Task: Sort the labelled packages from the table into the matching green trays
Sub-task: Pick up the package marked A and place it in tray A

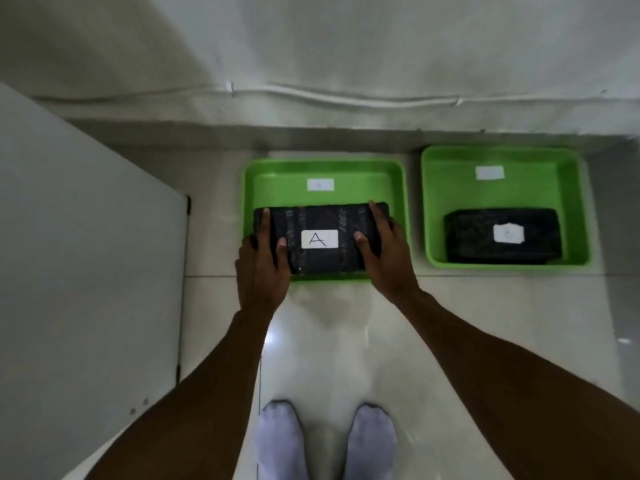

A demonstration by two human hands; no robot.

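Now, hands: our left hand and right hand clamp the short ends of the black package — label "A" up.
Package: over the near edge of the left green tray.
Right green tray: we see a second black package against its near edge — label unreadable.

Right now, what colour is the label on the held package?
White, with a black letter A, on the label of the black package; head view.
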